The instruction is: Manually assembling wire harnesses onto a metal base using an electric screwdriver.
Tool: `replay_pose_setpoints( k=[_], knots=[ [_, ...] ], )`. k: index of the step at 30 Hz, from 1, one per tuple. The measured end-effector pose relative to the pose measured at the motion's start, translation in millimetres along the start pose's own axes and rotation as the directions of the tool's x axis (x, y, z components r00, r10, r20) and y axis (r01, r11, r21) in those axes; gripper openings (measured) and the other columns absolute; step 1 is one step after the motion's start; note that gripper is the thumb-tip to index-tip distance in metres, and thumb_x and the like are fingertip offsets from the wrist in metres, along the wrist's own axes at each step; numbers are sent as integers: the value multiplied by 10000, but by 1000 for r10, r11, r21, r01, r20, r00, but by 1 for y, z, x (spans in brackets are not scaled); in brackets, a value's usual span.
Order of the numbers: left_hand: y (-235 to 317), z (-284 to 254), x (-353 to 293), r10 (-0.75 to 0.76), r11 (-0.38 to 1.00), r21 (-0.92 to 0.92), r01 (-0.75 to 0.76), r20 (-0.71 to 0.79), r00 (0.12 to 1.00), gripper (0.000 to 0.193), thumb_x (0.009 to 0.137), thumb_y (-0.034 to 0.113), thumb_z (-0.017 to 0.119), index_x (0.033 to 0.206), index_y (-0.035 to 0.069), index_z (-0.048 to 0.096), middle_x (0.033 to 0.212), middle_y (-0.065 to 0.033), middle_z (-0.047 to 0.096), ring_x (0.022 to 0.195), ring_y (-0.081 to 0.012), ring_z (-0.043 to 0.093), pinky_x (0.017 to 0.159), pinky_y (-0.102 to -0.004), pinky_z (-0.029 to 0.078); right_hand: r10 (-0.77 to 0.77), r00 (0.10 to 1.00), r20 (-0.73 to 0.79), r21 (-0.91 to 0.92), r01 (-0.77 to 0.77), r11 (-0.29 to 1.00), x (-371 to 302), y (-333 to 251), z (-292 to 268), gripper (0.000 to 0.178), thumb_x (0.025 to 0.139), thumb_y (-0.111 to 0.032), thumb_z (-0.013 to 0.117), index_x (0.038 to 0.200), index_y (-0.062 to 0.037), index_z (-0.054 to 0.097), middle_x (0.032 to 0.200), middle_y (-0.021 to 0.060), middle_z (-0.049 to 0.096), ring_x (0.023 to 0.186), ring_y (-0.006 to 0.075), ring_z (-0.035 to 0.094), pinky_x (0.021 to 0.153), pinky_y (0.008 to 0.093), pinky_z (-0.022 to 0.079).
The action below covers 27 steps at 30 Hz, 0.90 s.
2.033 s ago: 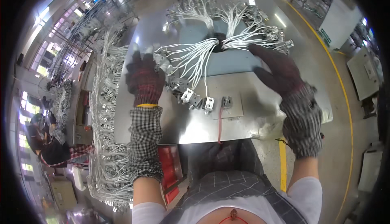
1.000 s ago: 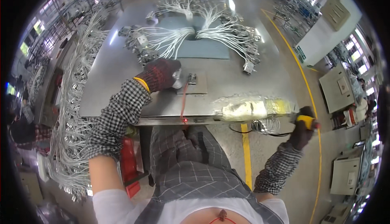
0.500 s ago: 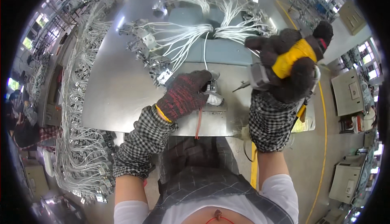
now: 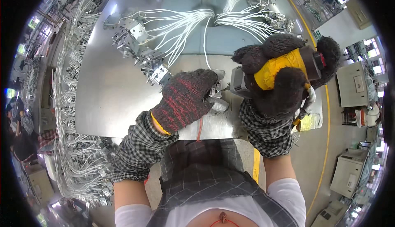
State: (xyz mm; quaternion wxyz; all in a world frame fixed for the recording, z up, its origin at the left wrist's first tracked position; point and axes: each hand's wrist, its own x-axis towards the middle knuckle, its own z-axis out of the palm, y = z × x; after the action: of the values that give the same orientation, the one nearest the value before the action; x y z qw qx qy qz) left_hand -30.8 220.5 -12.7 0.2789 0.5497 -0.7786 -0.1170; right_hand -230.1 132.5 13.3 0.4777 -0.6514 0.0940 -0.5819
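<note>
My left hand [image 4: 185,99], in a dark red-flecked knit glove, pinches a small metal-cased connector part [image 4: 215,89] near the table's front edge. One white cable [image 4: 205,45] runs from that part to the bundle behind, and reddish wires [image 4: 200,129] hang below my left hand. Wrapped around a yellow-and-black power screwdriver [image 4: 277,70] is my right hand [image 4: 286,93], in a dark glove. The screwdriver lies sideways, its bit pointing left at the part. The bit's tip meets or nearly meets the part; exact contact is hidden by my fingers.
A metal table [image 4: 111,99] carries fanned white cables [image 4: 177,29] with metal housings [image 4: 142,41] at left and more at right. Dense cables [image 4: 68,144] hang beyond the left edge. Pale cabinets [image 4: 356,85] stand right, past a yellow floor line [image 4: 328,120]. People sit far left.
My right hand has brought the screwdriver left, so its bit is now up at the part. My left hand keeps its grip on the part. The view has shifted slightly.
</note>
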Motion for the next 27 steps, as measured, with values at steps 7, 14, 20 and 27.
replay_pose_setpoints(
  k=[7,14,20,27],
  knots=[
    [17,-10,-9,55,985,171,-19,-207,977,666,811,418,843,1355,80,663,1175,-145,716,1062,-315,703,880,-478,553,51,997,-60,-168,-61,984,-5,-20,18,621,964,-278,786,1471,-129,459,1109,116,700,933,239,703,896,453,619],
    [-15,-42,-43,-114,848,425,317,-437,892,783,809,383,878,1480,88,601,1484,-196,614,1327,-392,608,1083,-494,512,-60,977,-206,190,100,977,6,-22,30,800,963,-169,782,1608,-208,308,1065,130,695,874,264,713,760,513,655],
    [-45,-37,-48,-157,824,456,335,-384,910,685,807,231,879,1427,106,616,1390,-195,652,1284,-401,632,1041,-497,547,-185,965,-187,91,205,975,10,-19,29,801,943,-140,794,1595,-212,333,1093,138,704,913,275,730,729,536,672],
    [-38,-69,-21,-151,982,56,182,-358,921,622,806,122,892,1359,116,605,1217,-120,716,1058,-243,747,853,-367,623,-123,976,-180,33,130,991,7,-20,35,819,926,-195,839,1573,-166,338,1089,142,702,888,255,732,762,488,682]
  ],
)
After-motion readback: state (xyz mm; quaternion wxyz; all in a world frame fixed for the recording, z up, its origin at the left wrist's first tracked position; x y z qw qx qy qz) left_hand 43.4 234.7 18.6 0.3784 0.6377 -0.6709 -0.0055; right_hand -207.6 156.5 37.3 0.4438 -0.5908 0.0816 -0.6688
